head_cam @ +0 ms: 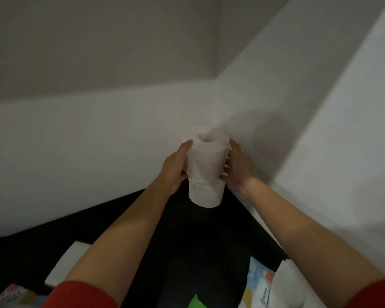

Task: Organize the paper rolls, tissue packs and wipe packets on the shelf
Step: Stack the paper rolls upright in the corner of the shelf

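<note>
Top roll (206,161): standing upright on a lower roll (206,195), the pair sitting on the dark shelf (187,236), tight in the corner of the white walls (98,134).
Hands: left hand (176,167) and right hand (237,167) are clasping the top roll from either side, fingers curling round it.
Edges: walls are closing in behind and to the right of the top roll; open shelf is lying only nearer the person and leftward.
Count, rolls: three, the third roll (287,285) lying much nearer than the top roll, to the right.
Count, packs: one white flat pack (69,261) lying nearer-left, one right patterned pack (259,283) touching the third roll, and one left patterned pack (16,294) sitting farthest left.
Other: one green item (196,302) is showing nearest, cut off by the frame.
</note>
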The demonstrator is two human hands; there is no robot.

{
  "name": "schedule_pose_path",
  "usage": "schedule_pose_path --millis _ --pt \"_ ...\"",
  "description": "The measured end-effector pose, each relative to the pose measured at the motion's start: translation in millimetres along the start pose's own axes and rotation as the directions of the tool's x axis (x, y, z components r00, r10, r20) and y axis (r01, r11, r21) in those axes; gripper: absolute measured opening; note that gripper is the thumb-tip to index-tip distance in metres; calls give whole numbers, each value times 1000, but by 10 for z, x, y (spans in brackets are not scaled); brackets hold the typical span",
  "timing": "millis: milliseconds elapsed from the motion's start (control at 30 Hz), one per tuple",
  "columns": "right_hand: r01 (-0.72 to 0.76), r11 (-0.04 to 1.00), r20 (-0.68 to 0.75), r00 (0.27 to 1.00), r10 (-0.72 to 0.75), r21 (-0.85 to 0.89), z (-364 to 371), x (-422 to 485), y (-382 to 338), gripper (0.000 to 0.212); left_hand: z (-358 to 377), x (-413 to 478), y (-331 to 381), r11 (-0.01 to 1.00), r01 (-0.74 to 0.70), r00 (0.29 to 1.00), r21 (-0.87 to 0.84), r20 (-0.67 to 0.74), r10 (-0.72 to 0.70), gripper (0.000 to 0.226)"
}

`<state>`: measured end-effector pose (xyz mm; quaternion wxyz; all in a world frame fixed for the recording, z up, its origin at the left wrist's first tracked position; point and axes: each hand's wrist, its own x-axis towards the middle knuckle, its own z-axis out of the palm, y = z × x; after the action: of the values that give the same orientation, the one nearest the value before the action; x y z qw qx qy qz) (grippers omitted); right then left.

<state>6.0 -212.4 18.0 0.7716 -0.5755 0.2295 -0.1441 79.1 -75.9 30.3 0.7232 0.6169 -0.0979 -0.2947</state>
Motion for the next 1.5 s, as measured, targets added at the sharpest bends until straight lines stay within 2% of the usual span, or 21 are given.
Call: schedule_pose_path --millis 67,167,300,400,600,867,1200,1333,1433,1500 --pt "25 1000 26 999 -24 -15 -72 88 7 50 50 88 5 999 5 1000 54 1 -5 45" --pt "85 996 31 996 -84 -40 -128 171 52 41 122 219 -26 991 -5 1000 133 -3 6 40" --pt "149 987 9 989 -149 -62 -138 204 102 49 217 314 -93 960 -42 999 276 2 43 80" --pt "198 972 -2 980 -200 -130 -192 213 121 49 250 324 -99 943 -49 999 328 2 51 86" --pt "224 956 17 974 -225 -189 -263 304 199 47 232 382 -136 929 -33 999 368 1 35 81" --pt "244 946 19 969 -246 -211 -318 383 259 46 256 472 -231 928 15 999 371 -34 -3 113" --pt "276 946 25 961 -276 -170 -268 361 280 40 135 766 -501 934 32 997 357 -80 -3 117" --pt "244 952 21 970 -244 -183 -226 397 320 56 200 508 -302 940 -33 997 339 -48 53 96" --pt "246 948 -1 968 -252 -202 -235 398 331 36 227 420 -221 941 -43 998 337 -30 57 81" --pt "255 946 -6 965 -261 -202 -225 386 317 37 205 441 -250 940 -26 998 340 -39 42 82"
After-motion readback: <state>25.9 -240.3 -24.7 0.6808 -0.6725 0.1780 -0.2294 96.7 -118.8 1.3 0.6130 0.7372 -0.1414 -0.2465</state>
